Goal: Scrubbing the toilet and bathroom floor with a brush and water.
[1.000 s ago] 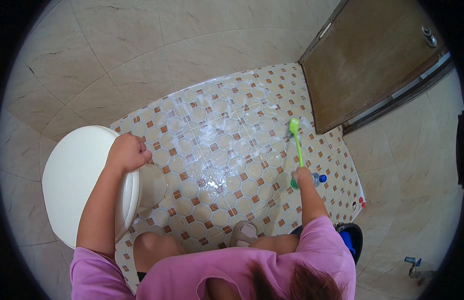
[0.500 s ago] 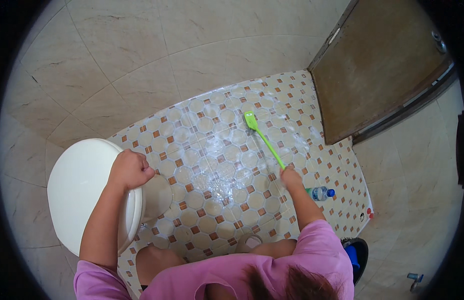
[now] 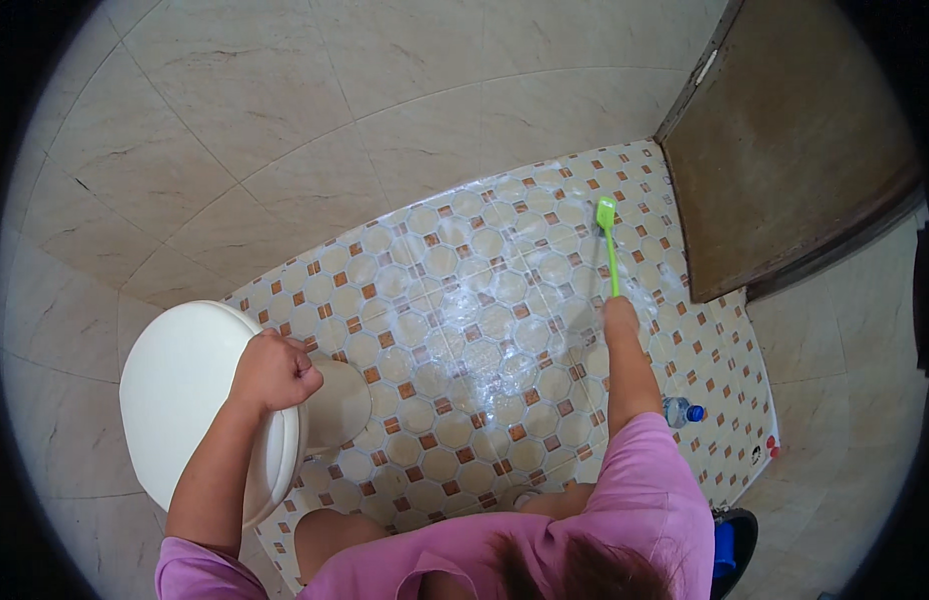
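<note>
My right hand (image 3: 619, 318) is wrapped round the handle of a bright green long-handled scrub brush (image 3: 607, 213). The brush head rests on the tiled floor (image 3: 440, 465) towards the door, among streaks of white suds. My left hand (image 3: 276, 373) is closed in a fist at the right edge of the white toilet lid (image 3: 190, 385), with nothing visible in it. The lid is down. Wet, foamy tiles lie between my two arms. Beside my right forearm a clear plastic bottle (image 3: 677, 411) with a blue cap lies on the floor, partly hidden by the arm.
A brown door (image 3: 795, 160) stands at the far right. Pale tiled walls (image 3: 405, 70) border the floor. Near my right side is a black bucket (image 3: 747, 535) with a blue item (image 3: 724, 548) inside. Small red objects (image 3: 773, 446) sit by the right wall.
My right hand has pushed the brush away and to the right, closer to the door. The view has shifted slightly; my left fist stays at the toilet lid.
</note>
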### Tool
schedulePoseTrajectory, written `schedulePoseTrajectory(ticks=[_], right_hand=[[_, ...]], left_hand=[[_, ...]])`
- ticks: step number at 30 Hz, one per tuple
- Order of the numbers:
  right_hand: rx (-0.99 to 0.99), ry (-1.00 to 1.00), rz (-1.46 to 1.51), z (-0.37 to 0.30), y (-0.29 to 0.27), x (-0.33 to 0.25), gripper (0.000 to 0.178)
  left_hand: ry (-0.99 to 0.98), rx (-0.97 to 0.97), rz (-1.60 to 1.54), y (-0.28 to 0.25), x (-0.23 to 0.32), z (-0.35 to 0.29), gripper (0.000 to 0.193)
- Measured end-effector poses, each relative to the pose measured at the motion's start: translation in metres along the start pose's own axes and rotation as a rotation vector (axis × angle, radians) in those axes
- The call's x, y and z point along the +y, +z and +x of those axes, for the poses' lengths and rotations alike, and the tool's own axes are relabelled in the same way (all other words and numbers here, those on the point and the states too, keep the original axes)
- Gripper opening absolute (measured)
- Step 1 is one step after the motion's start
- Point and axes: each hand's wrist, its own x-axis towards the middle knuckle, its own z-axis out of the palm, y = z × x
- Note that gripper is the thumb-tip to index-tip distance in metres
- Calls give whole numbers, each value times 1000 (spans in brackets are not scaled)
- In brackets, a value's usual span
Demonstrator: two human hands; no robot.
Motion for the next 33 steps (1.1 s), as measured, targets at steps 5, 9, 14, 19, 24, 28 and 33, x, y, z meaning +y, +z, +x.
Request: schedulePoseTrajectory(ticks=[5, 9, 14, 19, 24, 28, 33], right_hand=[[-117, -305, -177, -14, 9, -25, 34], [-35, -6, -2, 44, 0, -29, 34], [-110, -264, -117, 35, 0, -75, 32], [29, 19, 73, 82, -13, -70, 33], [-28, -234, -118, 69, 7, -87, 34], [60, -82, -39, 92, -23, -49, 32], [-98, -340, -127, 16, -2, -69, 35]], left_hand=[[11, 27, -5, -2, 0, -4, 14], [29, 35, -29, 1, -5, -1, 13], [19, 6, -37, -3, -2, -3, 14], [-1, 4, -50, -4, 3, 5, 13], [2, 1, -28, -3, 0, 3, 13], [2, 15, -44, -4, 1, 5, 12], [-11, 1, 8, -2, 1, 4, 13]])
